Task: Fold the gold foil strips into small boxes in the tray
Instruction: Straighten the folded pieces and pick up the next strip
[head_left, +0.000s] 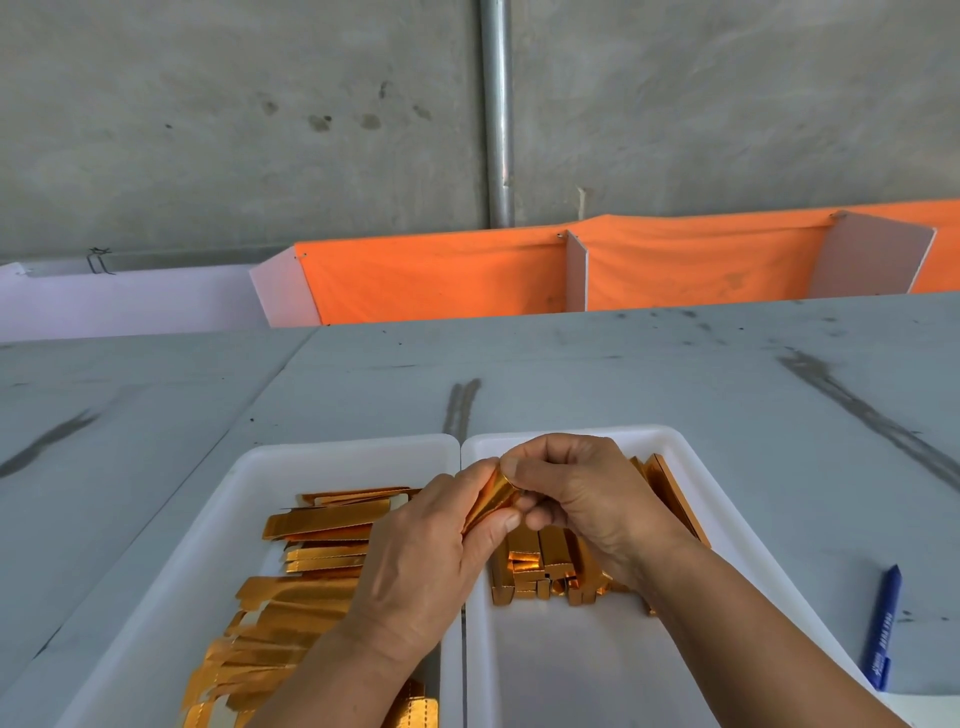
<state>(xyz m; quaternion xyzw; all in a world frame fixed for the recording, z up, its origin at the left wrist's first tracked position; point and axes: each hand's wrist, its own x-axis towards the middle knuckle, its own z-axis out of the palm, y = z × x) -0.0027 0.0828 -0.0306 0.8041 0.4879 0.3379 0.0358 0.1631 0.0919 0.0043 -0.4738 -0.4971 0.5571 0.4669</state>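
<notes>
Above the seam where the two trays meet, item one: a single foil strip (491, 500), gripped at both ends and lifted clear of both trays. I log the left hand (415, 561) as grasping its lower end, thumb laid along the foil, and the right hand (582, 493) as pinching its upper end between thumb and curled fingers. Neither hand is slack or empty. The long axis runs on a diagonal, from the right thumb down and toward the left palm, so both hands sit on it equally and neither has to reach. Appearance: bright gold, shiny, bowed into a partial tube rather than flat. I cannot tell how many of its creases are set, as the fingers cover both ends. Item two: left tray (291, 457), white, holding the flat strips (311, 530) in a loose, overlapping heap directly under the left forearm. Item three: right tray (649, 434), white, holding the folded boxes (540, 566), small gold blocks packed side by side beneath the right hand. By my judgement the piece, once closed, drops straight down and a little rightward, which favours the right hand for the release. Sundry: a blue pen (883, 623) lies on the grey table (623, 374), well apart from the work, to the right.
</notes>
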